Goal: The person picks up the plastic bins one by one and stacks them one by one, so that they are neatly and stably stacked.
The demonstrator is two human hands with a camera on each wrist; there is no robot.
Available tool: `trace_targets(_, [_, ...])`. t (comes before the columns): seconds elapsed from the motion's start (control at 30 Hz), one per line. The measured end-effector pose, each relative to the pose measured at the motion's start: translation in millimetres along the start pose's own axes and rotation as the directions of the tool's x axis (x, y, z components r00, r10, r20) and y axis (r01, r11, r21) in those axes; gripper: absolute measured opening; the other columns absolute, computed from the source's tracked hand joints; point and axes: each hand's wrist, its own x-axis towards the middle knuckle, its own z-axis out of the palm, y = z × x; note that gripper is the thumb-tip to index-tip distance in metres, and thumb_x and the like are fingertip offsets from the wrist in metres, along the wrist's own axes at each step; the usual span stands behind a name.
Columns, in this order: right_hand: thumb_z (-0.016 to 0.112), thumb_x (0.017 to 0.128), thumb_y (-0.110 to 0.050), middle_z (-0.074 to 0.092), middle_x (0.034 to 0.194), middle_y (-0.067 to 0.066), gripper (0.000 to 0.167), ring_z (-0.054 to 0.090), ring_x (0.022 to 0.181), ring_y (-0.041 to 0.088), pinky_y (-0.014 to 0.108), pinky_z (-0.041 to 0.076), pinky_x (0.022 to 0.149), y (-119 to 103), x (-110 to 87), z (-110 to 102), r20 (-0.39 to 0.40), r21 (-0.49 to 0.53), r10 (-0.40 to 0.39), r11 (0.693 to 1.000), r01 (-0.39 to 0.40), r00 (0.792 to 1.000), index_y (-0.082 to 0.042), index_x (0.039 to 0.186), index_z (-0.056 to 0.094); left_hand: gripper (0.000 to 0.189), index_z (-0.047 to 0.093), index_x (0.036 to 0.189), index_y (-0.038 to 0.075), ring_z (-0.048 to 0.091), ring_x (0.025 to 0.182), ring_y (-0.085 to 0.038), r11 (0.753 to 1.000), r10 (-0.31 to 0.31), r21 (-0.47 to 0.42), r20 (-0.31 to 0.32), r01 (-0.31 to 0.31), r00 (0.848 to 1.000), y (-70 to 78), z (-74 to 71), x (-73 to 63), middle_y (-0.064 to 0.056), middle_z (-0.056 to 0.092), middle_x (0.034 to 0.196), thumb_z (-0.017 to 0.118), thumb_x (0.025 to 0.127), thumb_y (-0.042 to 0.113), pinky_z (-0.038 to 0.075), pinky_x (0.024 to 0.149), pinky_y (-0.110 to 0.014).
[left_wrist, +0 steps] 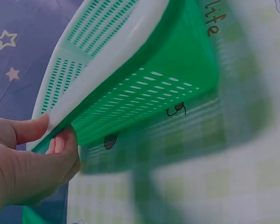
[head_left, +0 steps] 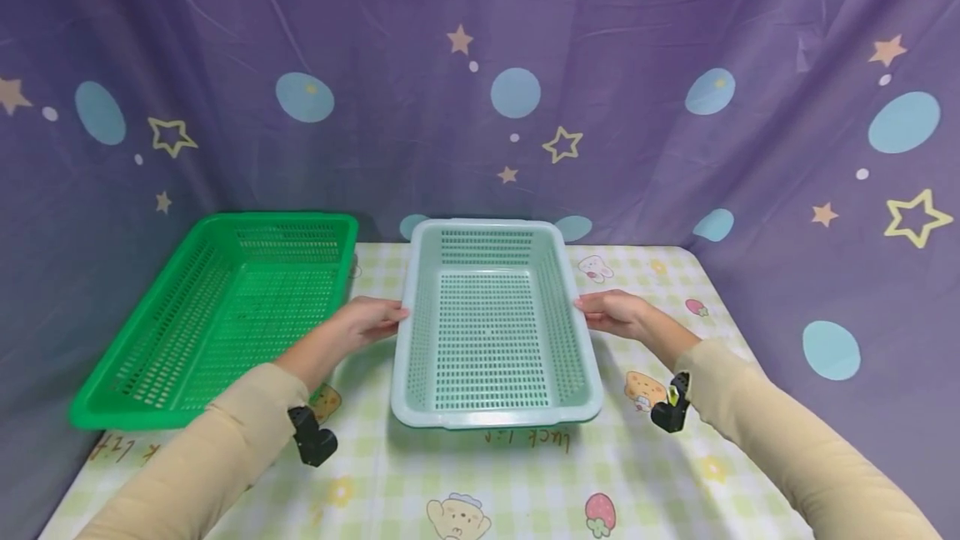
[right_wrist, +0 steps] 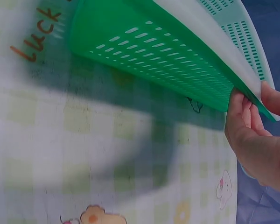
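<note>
In the middle of the head view is a pale mint perforated plastic basket (head_left: pixel 495 417), with nothing inside. Below its pale rim, both wrist views show a green slotted outer wall (left_wrist: pixel 177 60); whether this is a second, nested basket I cannot tell. My left hand (head_left: pixel 371 319) pinches the rim on the left side, thumb on top and fingers underneath. On the opposite side my right hand (head_left: pixel 615 313) grips the rim the same way, its fingers under the edge in the right wrist view. Whether the basket's base touches the table is unclear.
A larger green perforated basket (head_left: pixel 347 248) stands at the left of the table, partly behind my left forearm. The table wears a checked cloth (head_left: pixel 525 482) with cartoon prints. A purple curtain (head_left: pixel 420 148) with stars and dots surrounds the back and sides.
</note>
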Motion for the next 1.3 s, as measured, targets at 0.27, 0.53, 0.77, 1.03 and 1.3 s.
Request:
trace_targets(0.27, [0.037, 0.101, 0.0, 0.069, 0.088, -0.002, 0.027, 0.066, 0.085, 0.007, 0.019, 0.056, 0.079, -2, 9.6, 12, 0.071, 0.062, -0.006, 0.998, 0.002, 0.997, -0.008, 0.092, 0.062, 0.054, 0.027, 0.144, -0.013, 0.061, 0.08, -0.005, 1.0, -0.023, 0.008, 0.045, 0.022, 0.999, 3.8, -14.6, -2.0, -0.007, 0.065, 0.103, 0.05, 0.095, -0.005, 0.057, 0.079, -0.016])
trace_targets(0.53, [0.036, 0.101, 0.001, 0.069, 0.087, -0.002, 0.033, 0.066, 0.084, 0.007, 0.019, 0.056, 0.078, -1, 15.4, 19, 0.093, 0.078, -0.032, 0.997, 0.024, 0.995, -0.008, 0.088, 0.065, 0.052, 0.027, 0.144, -0.014, 0.059, 0.079, -0.004, 1.0, -0.023, 0.001, 0.035, 0.023, 0.999, 5.4, -20.0, -0.5, 0.0, 0.06, 0.089, 0.047, 0.096, -0.005, 0.056, 0.073, -0.012])
trace_targets(0.77, [0.036, 0.101, 0.002, 0.069, 0.086, -0.002, 0.033, 0.065, 0.083, 0.006, 0.017, 0.055, 0.076, 1, 15.3, 22, 0.07, 0.086, -0.036, 0.996, 0.03, 0.997, -0.008, 0.087, 0.065, 0.053, 0.028, 0.144, -0.013, 0.058, 0.081, -0.005, 0.999, -0.031, 0.014, 0.02, 0.031, 0.999, 5.0, -20.4, -0.4, -0.001, 0.059, 0.092, 0.048, 0.096, -0.004, 0.056, 0.073, -0.013])
trace_targets(1.03, [0.037, 0.101, 0.001, 0.068, 0.085, -0.002, 0.022, 0.065, 0.082, 0.006, 0.018, 0.055, 0.076, 1, 18.3, 27, 0.052, 0.067, -0.04, 0.997, 0.037, 0.998, -0.004, 0.095, 0.058, 0.051, 0.027, 0.144, -0.015, 0.057, 0.083, -0.006, 0.999, -0.026, 0.032, 0.029, 0.025, 0.999, 6.4, -22.8, -4.8, -0.006, 0.056, 0.103, 0.046, 0.097, -0.004, 0.055, 0.073, -0.013])
trace_targets(1.3, [0.035, 0.102, 0.0, 0.067, 0.084, -0.003, 0.03, 0.064, 0.08, 0.006, 0.018, 0.054, 0.075, -3, 19.2, 31, 0.067, 0.053, -0.033, 0.998, 0.029, 0.997, -0.008, 0.089, 0.061, 0.051, 0.025, 0.144, -0.016, 0.055, 0.085, -0.006, 0.999, -0.005, 0.036, 0.001, 0.004, 1.0, 5.2, -23.0, -6.6, -0.01, 0.053, 0.113, 0.045, 0.098, -0.003, 0.054, 0.071, -0.012])
